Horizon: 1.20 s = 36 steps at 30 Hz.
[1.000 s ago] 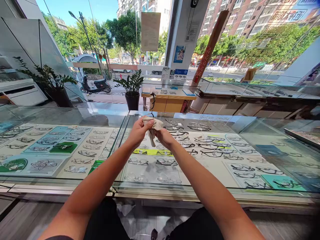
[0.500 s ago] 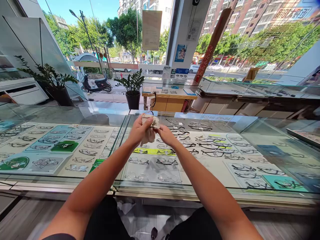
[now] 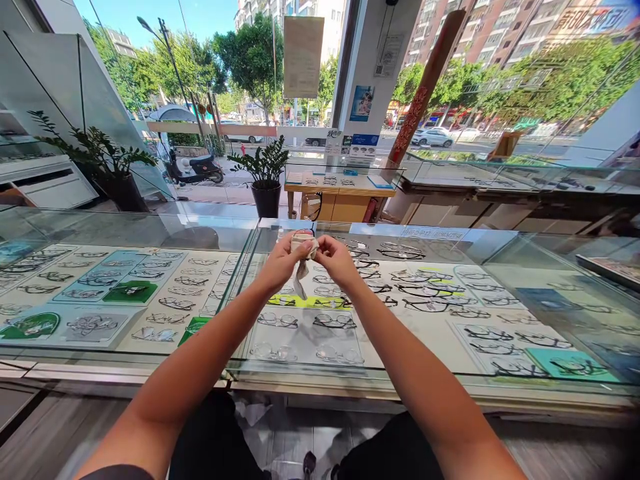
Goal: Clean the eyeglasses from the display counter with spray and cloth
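Above the glass counter, my left hand (image 3: 281, 264) is closed on a pale cleaning cloth (image 3: 301, 285), its thumb pressed over the folds. The cloth wraps part of a pair of dark-rimmed eyeglasses, and a loose end hangs below the fingers. One lens of the eyeglasses (image 3: 313, 208) sticks up beyond the cloth; the rest is covered. My right hand (image 3: 339, 261) meets the left from the right side, fingers pinched on the eyeglasses at the cloth's edge. The exact grip there is partly hidden.
Under my forearms lies a glass display case (image 3: 380, 370) with rows of spectacle frames (image 3: 335, 323). Another case section (image 3: 120, 360) joins it at left. Beyond stand a potted plant (image 3: 266, 197), a wooden display table (image 3: 340, 208) and large windows onto the street.
The eyeglasses have turned in my hands, so a lens now shows above the cloth. My right hand has risen slightly with fingers more curled, and the cloth's tail hangs narrower and lower.
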### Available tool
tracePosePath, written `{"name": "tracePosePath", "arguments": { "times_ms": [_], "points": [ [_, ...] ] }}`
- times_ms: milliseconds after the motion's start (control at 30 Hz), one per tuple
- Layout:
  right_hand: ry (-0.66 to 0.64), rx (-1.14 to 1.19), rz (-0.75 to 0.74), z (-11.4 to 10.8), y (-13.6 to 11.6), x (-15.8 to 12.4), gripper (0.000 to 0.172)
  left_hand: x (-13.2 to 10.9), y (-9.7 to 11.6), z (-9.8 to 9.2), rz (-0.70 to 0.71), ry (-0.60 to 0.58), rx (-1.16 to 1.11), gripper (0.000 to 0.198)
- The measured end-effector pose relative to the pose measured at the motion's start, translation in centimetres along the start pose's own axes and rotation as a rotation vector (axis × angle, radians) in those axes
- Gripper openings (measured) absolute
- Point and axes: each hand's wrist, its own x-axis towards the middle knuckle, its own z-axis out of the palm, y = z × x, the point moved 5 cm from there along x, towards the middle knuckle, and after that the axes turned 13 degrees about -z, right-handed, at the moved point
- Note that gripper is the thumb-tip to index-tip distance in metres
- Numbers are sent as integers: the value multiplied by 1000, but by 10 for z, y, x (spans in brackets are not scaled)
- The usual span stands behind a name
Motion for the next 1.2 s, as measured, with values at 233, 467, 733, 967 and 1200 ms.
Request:
{"name": "tracePosePath", "arguments": {
  "times_ms": [233,467,733,967,1200],
  "points": [
    [60,-63,102,-7,5,-2,32,0,8,-5,76,79,14,59],
    [-348,-312,156,18,25,-13,25,1,16,-8,101,98,-51,64],
    [-341,-75,-102,37,29,-18,26,-6,10,2,62,38,12,58],
    [-57,276,204,37,47,-19,62,-9,10,6,86,53,145,58],
    [70,402,209,37,48,-15,71,-13,11,8,115,128,234,58]
  ]
}}
